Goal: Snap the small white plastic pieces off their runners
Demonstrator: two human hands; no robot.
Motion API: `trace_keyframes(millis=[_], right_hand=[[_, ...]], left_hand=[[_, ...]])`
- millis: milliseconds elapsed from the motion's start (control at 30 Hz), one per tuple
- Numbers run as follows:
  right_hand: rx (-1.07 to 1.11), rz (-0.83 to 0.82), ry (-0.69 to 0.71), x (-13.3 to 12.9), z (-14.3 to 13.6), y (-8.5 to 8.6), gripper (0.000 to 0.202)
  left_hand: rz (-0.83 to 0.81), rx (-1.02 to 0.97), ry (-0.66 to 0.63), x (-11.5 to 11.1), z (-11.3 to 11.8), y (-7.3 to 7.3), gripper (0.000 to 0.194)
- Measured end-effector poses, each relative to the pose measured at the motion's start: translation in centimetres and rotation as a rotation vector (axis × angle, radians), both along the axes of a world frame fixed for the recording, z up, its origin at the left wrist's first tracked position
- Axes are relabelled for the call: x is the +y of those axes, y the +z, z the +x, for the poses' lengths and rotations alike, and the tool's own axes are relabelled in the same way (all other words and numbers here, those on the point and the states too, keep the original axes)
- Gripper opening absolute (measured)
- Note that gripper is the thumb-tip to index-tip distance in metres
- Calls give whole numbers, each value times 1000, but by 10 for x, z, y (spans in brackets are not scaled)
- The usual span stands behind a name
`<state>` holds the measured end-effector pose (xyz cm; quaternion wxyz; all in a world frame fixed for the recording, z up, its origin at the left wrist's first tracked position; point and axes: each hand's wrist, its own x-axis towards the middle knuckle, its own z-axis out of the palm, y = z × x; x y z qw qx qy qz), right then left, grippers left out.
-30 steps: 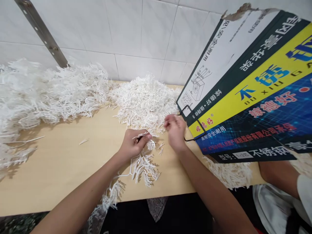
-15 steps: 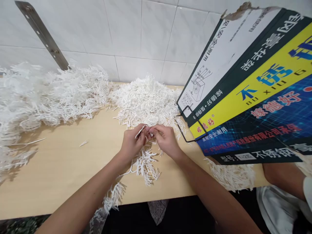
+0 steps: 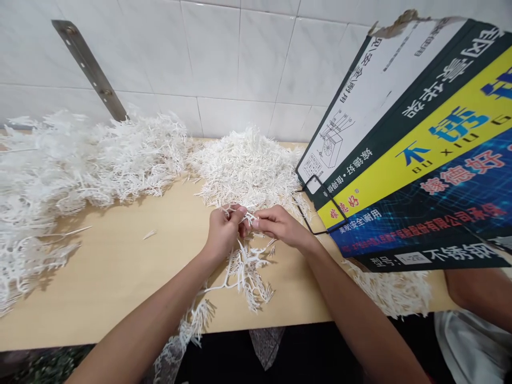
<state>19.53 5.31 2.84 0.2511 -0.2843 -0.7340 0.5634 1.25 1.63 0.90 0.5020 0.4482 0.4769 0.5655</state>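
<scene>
My left hand is closed on a small white branched piece at the middle of the table. The fingertips of my right hand pinch the right end of that same piece. Just beyond both hands rises a heap of short white sprigs. Below them, a larger white branch lies on the table, and its feathery end hangs over the front edge.
A big pile of white branches covers the left of the wooden table. At right stands a printed cardboard box with a black wire frame. Beyond it, another person's arm shows near more white sprigs.
The view has shifted slightly, so the scene sits further right. My hands are a little further apart, and the white piece now shows between my fingertips.
</scene>
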Motion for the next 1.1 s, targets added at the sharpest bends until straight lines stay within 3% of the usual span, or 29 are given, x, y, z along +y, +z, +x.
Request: trace_keyframes(millis=[67,133,233,300,433,633,733,900,1033,1100], right_hand=[[46,-86,47,1,6,-1,45],[77,-75,-44,1,8,-5,46],[34,206,-349,1,1,-11,33],[21,384,-432,0,-7,-13,24],[51,394,-296,-6,-17,-12,25],[-48,441,-453,-9,-16,-14,34],[-82,413,-389,-8,-15,-14,33],[-113,356,-253,-8,-22,-5,33],[-64,387,-293,-13,-18,-3,35],[36,410,-356,-15,-9,-4,40]], left_hand=[[-2,-47,118,6,-7,-1,29],[26,-70,241,10,-16,-1,27],[88,63,187,10,-20,0,31],[119,179,110,7,-15,0,35],[178,329,34,-1,-6,1,35],[359,541,71,-3,-11,3,26],[473,624,155,0,-14,3,17],[448,525,262,-1,-7,4,17],[336,328,308,3,-10,8,20],[257,116,465,11,-22,9,17]])
